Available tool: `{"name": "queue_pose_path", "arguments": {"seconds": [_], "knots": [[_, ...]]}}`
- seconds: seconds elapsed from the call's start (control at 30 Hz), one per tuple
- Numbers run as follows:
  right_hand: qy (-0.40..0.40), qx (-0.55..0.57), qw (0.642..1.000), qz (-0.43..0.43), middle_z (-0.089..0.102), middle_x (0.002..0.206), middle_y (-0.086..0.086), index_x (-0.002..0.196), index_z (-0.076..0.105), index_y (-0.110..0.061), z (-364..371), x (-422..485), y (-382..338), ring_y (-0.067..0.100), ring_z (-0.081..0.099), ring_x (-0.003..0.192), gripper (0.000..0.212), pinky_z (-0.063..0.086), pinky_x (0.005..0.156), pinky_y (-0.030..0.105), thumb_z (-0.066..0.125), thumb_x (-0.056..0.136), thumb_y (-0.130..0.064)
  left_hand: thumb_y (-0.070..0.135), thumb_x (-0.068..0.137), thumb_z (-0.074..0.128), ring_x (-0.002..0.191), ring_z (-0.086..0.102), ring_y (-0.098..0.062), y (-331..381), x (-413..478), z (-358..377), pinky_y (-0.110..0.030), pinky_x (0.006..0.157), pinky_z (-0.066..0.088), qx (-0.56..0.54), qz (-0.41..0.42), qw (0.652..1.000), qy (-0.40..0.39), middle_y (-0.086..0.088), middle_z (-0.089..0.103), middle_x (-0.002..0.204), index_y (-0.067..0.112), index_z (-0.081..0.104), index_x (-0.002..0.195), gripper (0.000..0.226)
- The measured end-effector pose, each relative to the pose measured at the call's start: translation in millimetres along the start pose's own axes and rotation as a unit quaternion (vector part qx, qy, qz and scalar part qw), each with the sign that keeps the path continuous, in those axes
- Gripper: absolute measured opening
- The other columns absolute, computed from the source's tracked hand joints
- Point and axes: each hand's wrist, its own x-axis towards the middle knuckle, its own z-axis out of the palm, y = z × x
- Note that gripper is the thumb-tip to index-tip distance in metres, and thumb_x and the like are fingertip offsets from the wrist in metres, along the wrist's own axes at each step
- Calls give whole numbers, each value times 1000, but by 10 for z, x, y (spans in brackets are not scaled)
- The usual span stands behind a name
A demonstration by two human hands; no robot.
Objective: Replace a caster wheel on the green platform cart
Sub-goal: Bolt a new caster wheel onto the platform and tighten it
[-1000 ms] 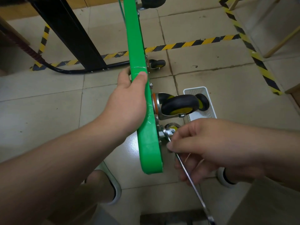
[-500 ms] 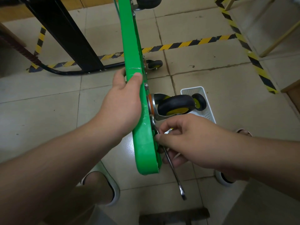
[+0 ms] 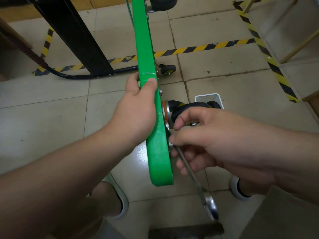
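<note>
Tiled floor, hazard tape across it. Green platform cart stands on edge, long axis running away from the camera, wheels pointing right. Caster wheel sits near its lower end, white basket on the floor behind. Open floor either side. Left hand wraps the deck edge, fingers curled closed. Right hand pinches a wrench, probably on a mounting bolt; head hidden.

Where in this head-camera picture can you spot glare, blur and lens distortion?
Head view: glare on the glossy tile beside the green cart deck; the wrench end shines, slightly blurred; the wide lens bows the hazard tape and swells the near forearms.
</note>
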Motion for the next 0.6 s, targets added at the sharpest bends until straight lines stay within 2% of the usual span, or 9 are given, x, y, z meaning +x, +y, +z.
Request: {"name": "queue_pose_path", "arguments": {"seconds": [0.13, 0.3, 0.47, 0.6], "knots": [[-31, 64, 997, 27, 70, 67, 14, 92, 63, -3, -28, -1, -150, 17, 64, 48, 5, 57, 46, 23, 60, 95, -4, 46, 105, 35, 67, 56, 3, 6, -4, 9, -19, 54, 40, 13, 5, 1000, 5, 19, 54, 85, 42, 44, 136, 32], [-63, 128, 987, 73, 62, 68, 13, 95, 62, -3, -86, 72, -284, 15, 63, 53, 5, 59, 50, 21, 60, 96, -7, 45, 105, 35, 79, 54, -1, 3, 14, 2, -24, 64, 40, -2, 7, 1000, -2, 22, 54, 88, 42, 41, 140, 35], [-65, 126, 986, 88, 62, 76, 12, 104, 65, -7, -83, 160, -289, 14, 64, 57, 11, 59, 50, 21, 64, 94, -11, 46, 106, 35, 79, 52, 0, -27, 41, -3, -25, 64, 41, 14, 14, 1000, -11, 22, 50, 87, 40, 36, 143, 37], [-72, 134, 983, 99, 62, 71, 13, 101, 64, -4, -80, 124, -296, 15, 64, 57, 9, 60, 51, 22, 63, 94, -8, 42, 107, 37, 80, 55, 11, -52, 60, -14, -18, 71, 49, 51, 34, 998, -23, 31, 48, 95, 38, 37, 145, 39]]}}
